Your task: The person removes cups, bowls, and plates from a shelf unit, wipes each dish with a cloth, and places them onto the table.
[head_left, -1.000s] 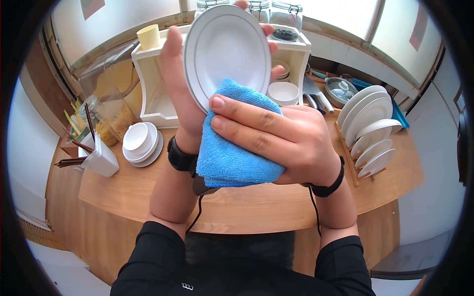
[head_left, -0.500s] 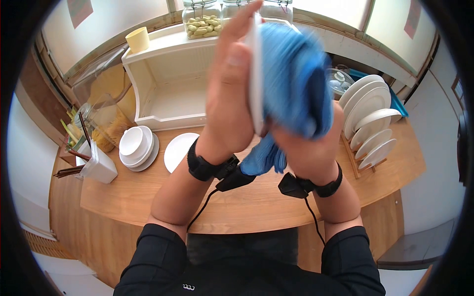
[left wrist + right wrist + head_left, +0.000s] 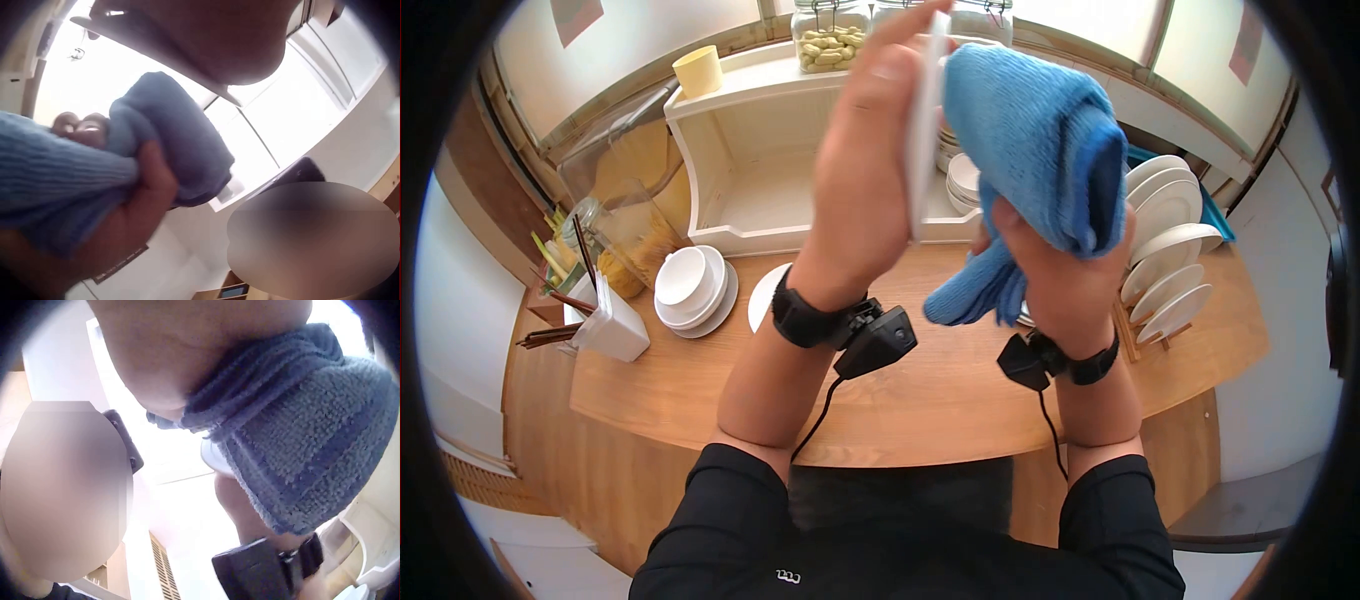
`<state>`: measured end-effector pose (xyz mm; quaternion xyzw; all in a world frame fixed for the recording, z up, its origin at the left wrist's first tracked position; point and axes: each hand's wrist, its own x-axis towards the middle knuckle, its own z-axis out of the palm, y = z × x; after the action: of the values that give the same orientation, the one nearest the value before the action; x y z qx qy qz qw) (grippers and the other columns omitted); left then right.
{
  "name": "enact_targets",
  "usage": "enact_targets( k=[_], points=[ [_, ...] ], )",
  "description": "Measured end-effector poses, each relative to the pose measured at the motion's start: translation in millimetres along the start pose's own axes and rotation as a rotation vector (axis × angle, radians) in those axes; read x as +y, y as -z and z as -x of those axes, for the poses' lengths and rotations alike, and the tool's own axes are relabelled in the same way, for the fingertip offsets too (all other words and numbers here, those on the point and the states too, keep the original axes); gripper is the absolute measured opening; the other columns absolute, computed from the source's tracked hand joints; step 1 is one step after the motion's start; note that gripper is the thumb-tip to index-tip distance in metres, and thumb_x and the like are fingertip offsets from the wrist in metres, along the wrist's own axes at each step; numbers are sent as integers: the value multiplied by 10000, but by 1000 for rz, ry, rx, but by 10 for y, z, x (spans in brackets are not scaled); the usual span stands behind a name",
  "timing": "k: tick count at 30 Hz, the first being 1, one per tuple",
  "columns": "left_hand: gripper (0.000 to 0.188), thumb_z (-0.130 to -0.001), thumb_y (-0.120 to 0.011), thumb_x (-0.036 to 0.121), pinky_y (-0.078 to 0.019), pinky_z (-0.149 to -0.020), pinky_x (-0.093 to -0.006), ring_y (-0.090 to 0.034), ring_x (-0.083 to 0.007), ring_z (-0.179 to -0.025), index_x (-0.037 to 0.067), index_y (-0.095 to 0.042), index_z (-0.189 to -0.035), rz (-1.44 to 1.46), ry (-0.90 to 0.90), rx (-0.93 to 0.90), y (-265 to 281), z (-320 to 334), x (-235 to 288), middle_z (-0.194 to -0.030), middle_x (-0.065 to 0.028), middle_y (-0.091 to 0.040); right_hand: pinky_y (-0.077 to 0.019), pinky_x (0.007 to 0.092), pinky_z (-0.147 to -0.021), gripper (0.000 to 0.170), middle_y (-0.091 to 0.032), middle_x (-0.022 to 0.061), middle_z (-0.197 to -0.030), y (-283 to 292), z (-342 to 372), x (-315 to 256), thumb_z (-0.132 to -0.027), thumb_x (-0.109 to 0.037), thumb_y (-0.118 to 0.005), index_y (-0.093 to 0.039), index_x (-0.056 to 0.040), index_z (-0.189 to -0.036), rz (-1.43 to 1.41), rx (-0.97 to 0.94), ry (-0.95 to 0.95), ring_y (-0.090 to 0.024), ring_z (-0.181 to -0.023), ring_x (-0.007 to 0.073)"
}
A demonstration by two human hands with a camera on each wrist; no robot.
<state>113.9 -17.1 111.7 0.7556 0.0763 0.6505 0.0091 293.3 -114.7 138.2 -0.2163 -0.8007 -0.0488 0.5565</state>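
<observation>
My left hand [image 3: 865, 180] holds a white plate [image 3: 924, 130] up on its rim, seen nearly edge-on in the head view, with the palm along its back. To the right, my right hand [image 3: 1065, 280] grips a folded blue cloth [image 3: 1030, 140]. The cloth's upper fold stands close beside the plate's front, and a loose tail hangs below the thumb. In the left wrist view, fingers clutch the bunched cloth [image 3: 175, 137] under the plate [image 3: 144, 50]. Cloth [image 3: 300, 437] hides most of the plate [image 3: 214, 456] in the right wrist view.
A white shelf unit [image 3: 770, 238] stands at the back, with jars [image 3: 830, 45] and a yellow cup [image 3: 698, 70] on top. Bowls and plates [image 3: 690, 285] are stacked left, beside a chopstick holder [image 3: 615, 325]. A rack [image 3: 1128, 330] of plates stands right. Another plate [image 3: 766, 298] lies behind the left wrist.
The plate has turned from facing the head camera to edge-on. My right hand has moved right with the cloth, away from the plate, and the cloth is now bunched with a tail hanging.
</observation>
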Motion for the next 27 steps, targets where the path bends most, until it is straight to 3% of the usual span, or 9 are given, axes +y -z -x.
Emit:
enact_targets(
  k=[1,2,4,5,17,19,23,25,27],
  points=[
    [660,-1016,-747,171,-489,-1171,-399,-607,-305,-1408,-12,-465,-1584,133,-76,-32,-121,-36,-54,-1618,-198,-530,-641,381,-905,503,-778,193,-1226,-4,2,-13,-857,-71,-866,-712,68,-1315,-25,-26,-29,-794,-1032,280],
    [684,-1048,-710,250,-485,-1192,-404,-579,-296,-1438,13,-426,-1624,669,179,-15,-239,-107,70,-1656,-202,-477,-636,374,-906,523,-774,191,-1230,-10,2,-22,-850,-80,-872,-705,71,-1322,-52,-51,-57,-790,-1034,274],
    [769,-1091,-560,528,-527,-1151,-520,-553,-379,-1432,61,-352,-1665,867,440,26,-232,-135,143,-1604,-249,-464,-626,362,-910,564,-764,186,-1239,-42,14,-27,-835,-97,-883,-690,78,-1336,-118,-100,-116,-783,-1038,263],
    [808,-1084,-534,593,-587,-1073,-570,-565,-418,-1387,106,-309,-1687,1100,578,26,-133,-149,103,-1537,-262,-493,-562,390,-1075,726,-673,217,-1488,-76,-10,13,-766,-89,-902,-664,37,-1440,-3,-132,-9,-715,-1288,321],
    [818,-1053,-584,608,-521,-1136,-613,-524,-427,-1428,123,-349,-1668,1604,620,259,138,-178,238,-1577,-245,-478,-602,423,-1062,574,-715,155,-1448,118,-2,349,-746,-148,-928,-802,-106,-1304,-149,-368,50,-741,-1254,350],
    [853,-1009,-631,641,-425,-1179,-676,-510,-437,-1439,138,-380,-1650,1748,515,187,71,-163,173,-1593,-249,-478,-602,425,-1060,613,-714,160,-1449,240,-22,375,-735,-192,-946,-792,-99,-1321,-43,-369,46,-736,-1265,347],
    [991,-1030,-316,819,-424,-1246,-619,-478,-508,-1484,45,-386,-1644,1347,837,309,84,-299,394,-1627,-302,-446,-647,409,-943,614,-773,193,-1309,336,-32,426,-780,-132,-931,-749,-28,-1358,114,-243,148,-789,-1125,316],
    [1047,-975,-393,854,-447,-1231,-604,-490,-523,-1464,46,-382,-1641,1504,729,329,114,-222,383,-1608,-318,-455,-626,374,-1006,502,-770,174,-1335,346,32,273,-828,-17,-839,-758,-4,-1323,18,53,-76,-777,-1172,285],
    [1073,-956,-411,861,-463,-1213,-607,-510,-515,-1443,29,-386,-1631,1428,756,317,118,-255,453,-1595,-320,-466,-612,287,-731,284,-776,92,-929,272,105,36,-884,-63,-792,-746,58,-1136,-152,297,-554,-747,-796,138]
  ],
)
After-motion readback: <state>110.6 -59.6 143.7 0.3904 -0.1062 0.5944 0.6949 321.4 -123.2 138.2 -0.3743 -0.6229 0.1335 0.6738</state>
